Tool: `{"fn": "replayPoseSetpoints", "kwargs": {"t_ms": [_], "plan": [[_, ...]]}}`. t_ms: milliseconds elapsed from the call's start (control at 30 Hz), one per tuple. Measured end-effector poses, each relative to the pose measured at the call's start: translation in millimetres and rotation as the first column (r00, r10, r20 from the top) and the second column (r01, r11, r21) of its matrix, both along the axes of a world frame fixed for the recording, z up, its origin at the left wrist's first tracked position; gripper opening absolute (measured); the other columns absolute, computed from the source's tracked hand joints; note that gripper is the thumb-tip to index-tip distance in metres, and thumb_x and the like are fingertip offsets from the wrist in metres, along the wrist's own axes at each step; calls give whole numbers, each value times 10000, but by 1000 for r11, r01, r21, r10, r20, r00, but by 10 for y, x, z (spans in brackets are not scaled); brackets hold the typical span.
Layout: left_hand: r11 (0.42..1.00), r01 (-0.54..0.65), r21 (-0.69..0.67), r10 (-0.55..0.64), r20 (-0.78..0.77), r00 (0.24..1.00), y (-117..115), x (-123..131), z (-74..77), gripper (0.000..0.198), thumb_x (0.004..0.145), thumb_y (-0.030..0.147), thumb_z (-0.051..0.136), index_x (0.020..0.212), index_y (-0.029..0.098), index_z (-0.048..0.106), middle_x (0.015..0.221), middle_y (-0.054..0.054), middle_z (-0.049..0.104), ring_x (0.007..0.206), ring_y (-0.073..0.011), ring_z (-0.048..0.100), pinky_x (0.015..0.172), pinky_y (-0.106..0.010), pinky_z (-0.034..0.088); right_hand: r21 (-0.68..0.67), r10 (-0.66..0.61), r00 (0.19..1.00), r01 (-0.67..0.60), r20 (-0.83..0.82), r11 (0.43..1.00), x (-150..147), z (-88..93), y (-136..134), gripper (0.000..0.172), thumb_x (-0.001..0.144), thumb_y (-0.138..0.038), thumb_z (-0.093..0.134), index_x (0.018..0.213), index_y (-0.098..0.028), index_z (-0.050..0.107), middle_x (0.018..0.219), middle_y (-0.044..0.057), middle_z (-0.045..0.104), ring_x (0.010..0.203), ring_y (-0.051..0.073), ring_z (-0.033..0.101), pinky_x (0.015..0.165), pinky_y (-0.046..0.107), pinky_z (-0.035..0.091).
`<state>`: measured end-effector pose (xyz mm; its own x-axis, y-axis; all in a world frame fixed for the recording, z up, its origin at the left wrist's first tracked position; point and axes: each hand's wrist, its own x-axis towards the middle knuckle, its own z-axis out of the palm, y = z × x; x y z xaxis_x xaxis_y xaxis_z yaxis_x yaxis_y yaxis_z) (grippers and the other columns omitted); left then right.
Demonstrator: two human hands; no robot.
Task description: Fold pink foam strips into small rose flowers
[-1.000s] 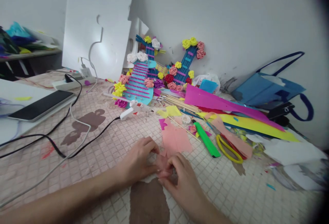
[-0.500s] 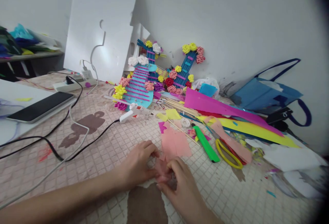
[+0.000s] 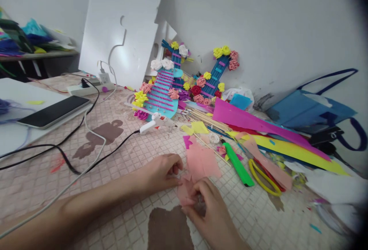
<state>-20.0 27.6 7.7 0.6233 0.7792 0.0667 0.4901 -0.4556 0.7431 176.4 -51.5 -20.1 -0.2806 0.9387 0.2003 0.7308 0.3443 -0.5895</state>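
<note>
A small piece of salmon-pink paper (image 3: 184,193), partly folded, is pinched between the thumb and fingers of my right hand (image 3: 211,209). My left hand (image 3: 163,171) is beside its upper left edge, with fingers curled and the thumb apart from the index finger. Nothing shows between them, though the thumb tip is very near the paper. Just beyond both hands lie flat pink paper pieces (image 3: 202,162). My right fingers hide part of the folded piece.
A white glue gun (image 3: 156,123) rests behind my left hand, its black cord (image 3: 126,142) trailing left. A green cutter (image 3: 237,164) and yellow-handled scissors (image 3: 264,179) lie right. Flower-decorated paper models (image 3: 161,93) stand at the back. A phone (image 3: 54,112) sits left.
My left thumb has risen away from the pink paper and the left fingers have drawn apart. My right hand still grips the piece. The view has shifted slightly left.
</note>
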Motion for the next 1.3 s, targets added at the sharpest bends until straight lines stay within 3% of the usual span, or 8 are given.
{"fn": "replayPoseSetpoints", "kwargs": {"t_ms": [333,500,667,833,1000,1300], "plan": [[997,-6,76,5,14,1000,-38,-21,-11,194,735,114,597,921,161,567,812,-10,590,692,-126,541,615,-226,427,-10,27,1000,-27,7,1000,30,13,4,233,714,-94,614,815,-217,444,816,10,512,752,181,504,653,316,457],[994,-1,108,-3,28,1000,-67,-20,-4,170,752,88,575,906,159,559,837,-20,596,720,-130,549,625,-227,427,-44,204,979,-204,-18,978,165,173,22,224,757,-79,547,899,-235,473,868,21,521,818,183,546,699,310,496],[982,28,184,-43,80,996,-143,6,42,71,818,96,536,844,160,553,832,-23,593,726,-123,552,640,-226,428,-15,348,917,-352,192,936,314,334,36,466,770,-3,475,1150,-273,483,1118,68,534,1067,212,532,903,373,485],[954,85,286,-114,86,990,-161,11,78,68,867,117,498,839,161,542,808,-23,589,723,-124,542,647,-229,425,95,392,846,-451,360,887,345,331,64,341,860,-55,471,1147,-231,526,1103,71,605,1039,230,540,914,422,471],[930,103,353,-125,39,991,-126,8,57,61,879,128,499,841,153,539,813,-26,594,719,-126,538,647,-232,417,239,378,855,-474,354,848,330,238,99,251,903,-77,436,1093,-174,569,1000,82,639,966,207,566,849,386,500],[906,140,399,-139,-32,990,-120,-3,34,65,893,158,497,854,151,548,831,-28,607,748,-138,550,671,-245,424,140,411,852,-473,324,870,358,244,104,186,899,-125,475,1052,-190,560,1052,78,614,990,206,557,856,369,513]]}}
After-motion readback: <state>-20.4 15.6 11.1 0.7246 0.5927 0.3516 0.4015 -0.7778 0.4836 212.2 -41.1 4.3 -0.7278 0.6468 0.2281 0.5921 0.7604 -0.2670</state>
